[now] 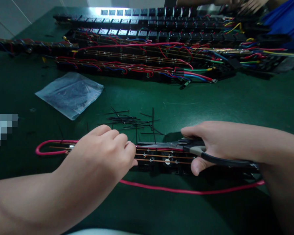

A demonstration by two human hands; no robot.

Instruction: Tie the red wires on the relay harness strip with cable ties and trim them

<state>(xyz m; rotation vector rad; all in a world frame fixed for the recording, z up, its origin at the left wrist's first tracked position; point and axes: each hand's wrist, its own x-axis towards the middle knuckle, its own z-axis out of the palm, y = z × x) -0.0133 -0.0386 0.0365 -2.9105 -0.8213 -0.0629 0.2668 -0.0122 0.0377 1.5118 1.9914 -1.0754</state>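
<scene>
The R hand [205, 143] is clamped on a cutting tool [194, 150], which has grey-black handles & a long narrow metal tip. This tip points to the left, over the far edge of the black strip [159, 167] w/ copper rods, & ends just beside the L hand [110, 148]. The L hand is curled down over the strip, to the left of its middle; its inner side is hidden, so I cannot tell if it's clamped on sth. The strip lies directly under both hands, lengthwise btwn them. Red cable [51, 152] makes a loop at the strip's L end, & a length of red cable also runs on the near side. Just beyond the hands is a loose pile of thin black ties [127, 119]; left of it, a clear plastic bag [71, 94]. Farther, wired strips [137, 58] lie in rows across the green table [222, 104]. At top R, another person's hands [252, 5] are near a blue thing [286, 24].
</scene>
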